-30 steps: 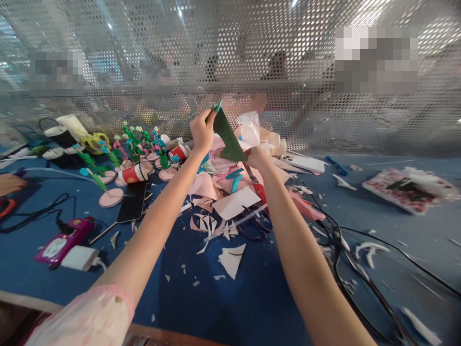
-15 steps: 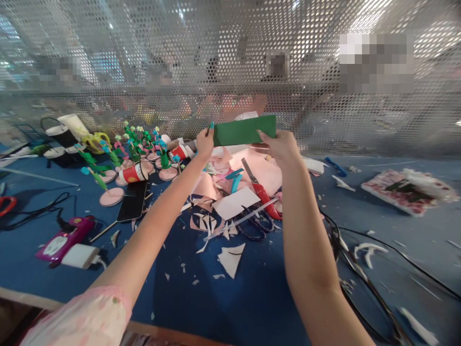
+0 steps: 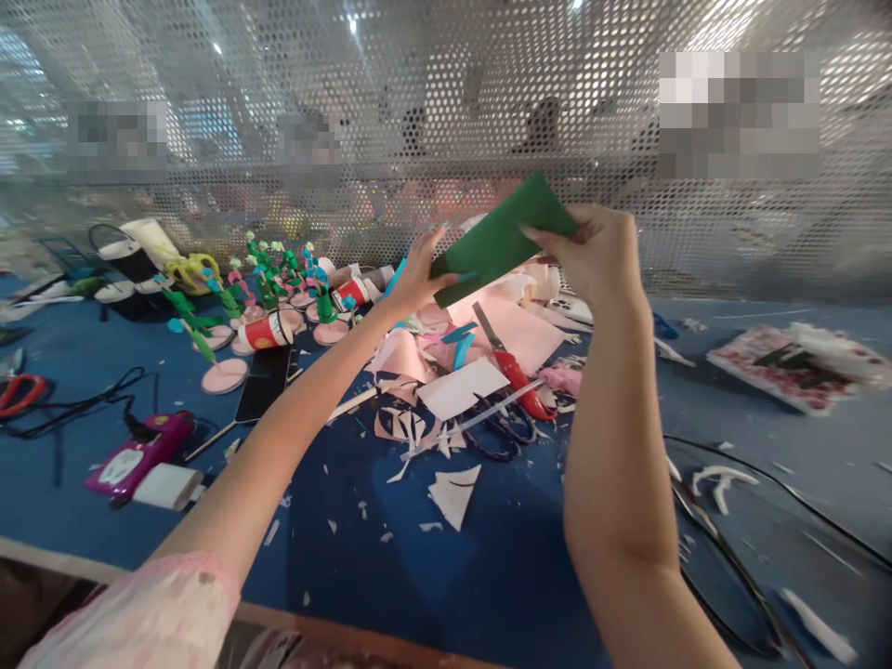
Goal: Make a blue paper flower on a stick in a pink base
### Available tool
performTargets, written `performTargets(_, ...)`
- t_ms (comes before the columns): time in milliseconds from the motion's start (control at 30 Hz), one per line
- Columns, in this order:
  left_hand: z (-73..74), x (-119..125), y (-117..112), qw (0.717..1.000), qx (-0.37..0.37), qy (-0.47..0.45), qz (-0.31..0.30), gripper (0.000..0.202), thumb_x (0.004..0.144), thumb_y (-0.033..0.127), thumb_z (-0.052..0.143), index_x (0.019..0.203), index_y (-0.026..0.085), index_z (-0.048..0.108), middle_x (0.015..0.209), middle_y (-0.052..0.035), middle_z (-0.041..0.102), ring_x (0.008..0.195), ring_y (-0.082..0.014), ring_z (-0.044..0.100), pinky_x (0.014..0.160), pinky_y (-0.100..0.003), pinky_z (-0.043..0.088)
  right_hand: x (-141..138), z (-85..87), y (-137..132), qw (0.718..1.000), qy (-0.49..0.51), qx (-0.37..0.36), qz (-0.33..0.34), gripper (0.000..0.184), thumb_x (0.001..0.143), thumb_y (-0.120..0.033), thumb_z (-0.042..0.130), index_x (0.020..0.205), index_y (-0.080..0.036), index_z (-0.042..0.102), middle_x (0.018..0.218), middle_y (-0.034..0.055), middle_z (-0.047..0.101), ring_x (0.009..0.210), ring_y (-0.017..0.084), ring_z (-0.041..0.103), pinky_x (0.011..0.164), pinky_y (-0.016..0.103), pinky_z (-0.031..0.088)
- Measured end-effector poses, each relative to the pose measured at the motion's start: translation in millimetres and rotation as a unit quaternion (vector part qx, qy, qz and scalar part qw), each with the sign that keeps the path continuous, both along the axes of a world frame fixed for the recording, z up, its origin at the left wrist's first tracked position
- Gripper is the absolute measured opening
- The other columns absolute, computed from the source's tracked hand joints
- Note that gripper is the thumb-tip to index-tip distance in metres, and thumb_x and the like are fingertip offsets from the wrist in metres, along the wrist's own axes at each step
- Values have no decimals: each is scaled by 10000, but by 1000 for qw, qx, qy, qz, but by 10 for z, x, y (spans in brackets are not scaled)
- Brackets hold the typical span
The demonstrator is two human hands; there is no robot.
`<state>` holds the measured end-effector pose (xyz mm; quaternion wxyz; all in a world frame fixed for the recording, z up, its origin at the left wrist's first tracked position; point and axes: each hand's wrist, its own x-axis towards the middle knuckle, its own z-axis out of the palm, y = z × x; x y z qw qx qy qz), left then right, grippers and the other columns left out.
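A strip of green paper (image 3: 498, 240) is held up above the cluttered table, tilted with its right end higher. My left hand (image 3: 419, 274) pinches its lower left end, the other fingers raised. At the upper right end my right hand (image 3: 592, 243) grips it between thumb and fingers. Beneath the strip lies a heap of pink paper (image 3: 519, 330) with blue scraps. Red-handled scissors (image 3: 514, 370) rest on the heap, beside a white paper piece (image 3: 464, 388) and dark blue-handled scissors (image 3: 503, 432).
Several small paper flowers on round pink bases (image 3: 224, 375) stand at the left, near a red cup (image 3: 266, 332) and a black phone (image 3: 263, 383). A purple power strip (image 3: 143, 455) lies front left. Black cables (image 3: 731, 557) run along the right. A perforated metal screen (image 3: 446, 111) closes the back.
The green strip has gone from nearly level to slanted, its right end raised. My right hand has moved up and right. The fingers of my left hand have spread somewhat.
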<state>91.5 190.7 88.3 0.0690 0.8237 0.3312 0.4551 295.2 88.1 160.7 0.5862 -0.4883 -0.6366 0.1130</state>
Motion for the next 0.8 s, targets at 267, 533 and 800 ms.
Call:
performTargets(267, 118, -10, -753, 976, -118, -37, -177, 639, 848, 359, 536, 1391, 224, 226, 1347, -113, 498, 1234, -196, 504, 956, -339, 499, -226, 102, -125, 997, 70, 13, 0, 228, 674, -153, 742, 878, -104, 654, 707, 45, 661, 594, 134, 605, 560, 296, 515)
performTargets(533, 143, -424, -1073, 977, -84, 11, -198, 500, 861, 365, 518, 1335, 267, 391, 1388, -73, 476, 1256, -243, 489, 1033, -428, 462, -441, 194, -343, 987, -73, -97, -102, 420, 791, -342, 654, 1101, -78, 548, 878, 111, 656, 755, 190, 629, 713, 376, 516)
performTargets(800, 208, -604, -1147, 978, -62, 28, -197, 706, 837, 443, 534, 1423, 309, 162, 1484, -97, 314, 1280, -273, 462, 950, -414, 529, -453, 41, -613, 926, -278, -210, -144, 246, 904, -336, 472, 920, -128, 603, 831, 101, 639, 778, 218, 606, 760, 365, 459)
